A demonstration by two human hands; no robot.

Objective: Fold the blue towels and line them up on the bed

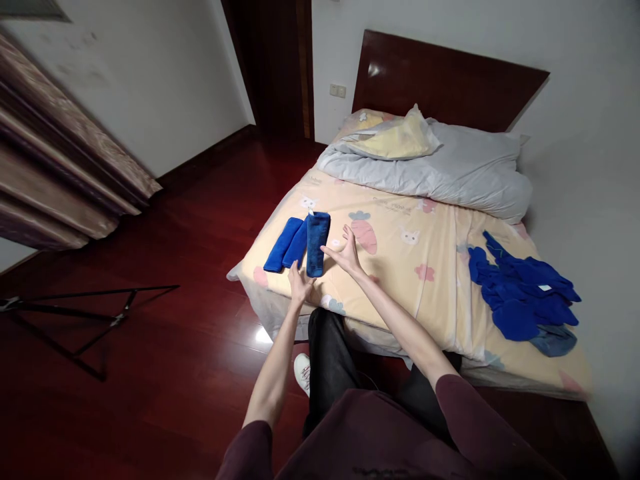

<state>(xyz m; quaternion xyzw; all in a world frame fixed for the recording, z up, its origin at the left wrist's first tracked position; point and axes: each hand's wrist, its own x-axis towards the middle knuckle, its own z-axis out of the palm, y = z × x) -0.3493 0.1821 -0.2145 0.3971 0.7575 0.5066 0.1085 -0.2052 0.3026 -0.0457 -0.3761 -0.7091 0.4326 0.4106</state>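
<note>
Three folded blue cloths lie side by side near the bed's left front corner: a left one [284,244], a middle one [297,244] and a darker right one [317,244] with a small white tag at its top. My left hand [301,283] is at the near end of the middle and right cloths, its fingers apart. My right hand [346,253] is beside the right cloth, fingers spread, its thumb at the cloth's right edge. Neither hand is closed on anything. A loose heap of blue cloths [525,293] lies at the bed's right side.
The bed [390,267] has a patterned yellow sheet, with a rolled grey quilt [450,170] and a yellow pillow [400,137] near the headboard [445,80]. Black tripod legs [75,310] stand on the red floor at left, below a curtain [60,147].
</note>
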